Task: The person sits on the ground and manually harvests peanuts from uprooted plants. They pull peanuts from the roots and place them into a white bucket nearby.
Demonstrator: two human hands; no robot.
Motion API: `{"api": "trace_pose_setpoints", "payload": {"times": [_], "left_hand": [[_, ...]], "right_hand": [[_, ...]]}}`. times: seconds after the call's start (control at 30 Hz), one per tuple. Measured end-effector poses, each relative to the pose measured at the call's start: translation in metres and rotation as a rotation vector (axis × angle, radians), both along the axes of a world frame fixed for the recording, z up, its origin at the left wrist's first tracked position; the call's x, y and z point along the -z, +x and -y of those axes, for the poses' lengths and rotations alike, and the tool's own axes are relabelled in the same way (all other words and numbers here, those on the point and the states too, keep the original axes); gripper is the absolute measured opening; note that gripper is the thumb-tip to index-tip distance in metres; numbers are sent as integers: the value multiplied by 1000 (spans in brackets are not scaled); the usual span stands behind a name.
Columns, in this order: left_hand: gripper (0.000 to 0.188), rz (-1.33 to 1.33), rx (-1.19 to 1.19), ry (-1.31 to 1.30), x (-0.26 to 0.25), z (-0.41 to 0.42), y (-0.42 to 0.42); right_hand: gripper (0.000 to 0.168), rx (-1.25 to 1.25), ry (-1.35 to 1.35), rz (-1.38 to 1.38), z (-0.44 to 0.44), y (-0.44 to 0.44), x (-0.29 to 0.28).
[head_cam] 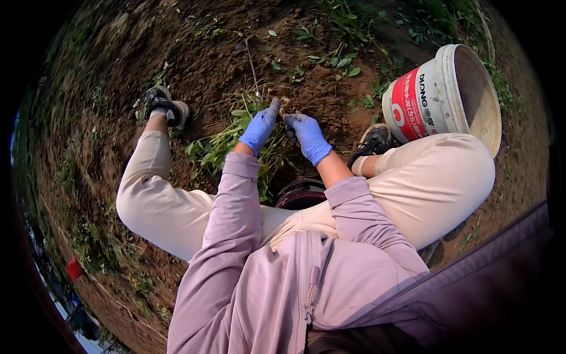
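Note:
My left hand (260, 128), in a blue glove, is closed around a bundle of leafy green plants (223, 140) that look like peanut plants. The leaves spread out to the left and hang down under my wrist. At the root end, between my two hands, is a small clump of tan pods (286, 106), apparently peanuts with soil on them. My right hand (308, 136), gloved the same way, has its thumb and fingers pinched together at this clump. What exactly sits between those fingertips is too small to tell.
A white plastic bucket (426, 101) with a red label leans tilted beside my right knee, its mouth facing right. A thin stick-like handle (252, 66) lies on the brown soil (212, 62) ahead. Loose leafy sprigs (340, 62) are scattered there. Beneath me is a dark round seat (300, 194).

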State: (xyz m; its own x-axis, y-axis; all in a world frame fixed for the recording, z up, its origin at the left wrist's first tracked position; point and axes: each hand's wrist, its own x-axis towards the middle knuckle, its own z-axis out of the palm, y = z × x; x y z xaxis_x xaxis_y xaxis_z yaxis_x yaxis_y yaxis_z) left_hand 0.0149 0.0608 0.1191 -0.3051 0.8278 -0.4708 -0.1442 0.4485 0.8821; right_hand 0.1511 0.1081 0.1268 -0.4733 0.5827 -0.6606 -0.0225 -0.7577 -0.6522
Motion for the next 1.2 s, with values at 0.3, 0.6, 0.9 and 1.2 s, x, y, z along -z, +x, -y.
{"api": "trace_pose_setpoints", "payload": {"times": [0.3,0.6,0.9,1.2], "left_hand": [[40,-170,279,-283,-37,-1,14],[29,290,-241,27,1,7,15],[18,10,-426,91,26,3,20],[37,713,-13,13,1,10,16]], "right_hand": [[13,61,175,-16,5,-6,15],[13,10,-69,-67,3,2,10],[14,-71,-167,-206,3,0,4],[17,58,12,-134,-2,-1,3]]}}
